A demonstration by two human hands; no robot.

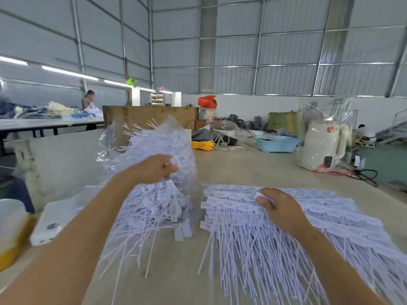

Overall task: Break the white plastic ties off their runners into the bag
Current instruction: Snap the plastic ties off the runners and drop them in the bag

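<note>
Tub (11, 230): far left edge, yellow base, pale lid.
Power bank (55, 223): white, flat on the table (253, 168), just left of the bag.
Bag (123, 137): clear plastic, open, heaped with loose ties (158, 208) spilling toward the table's near edge.
Left hand (154, 167): in the bag's heap, fingers curled round a few ties.
Runners (319, 219): stacked flat right of the bag, tails fanned toward the viewer.
Right hand (279, 208): on the stack, fingers pinching a white tab there.
Kettle (323, 148): far right, wrapped in plastic.

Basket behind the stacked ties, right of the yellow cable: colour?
Light blue, with slotted sides: the basket, clearest in the head view, the only one.
</note>
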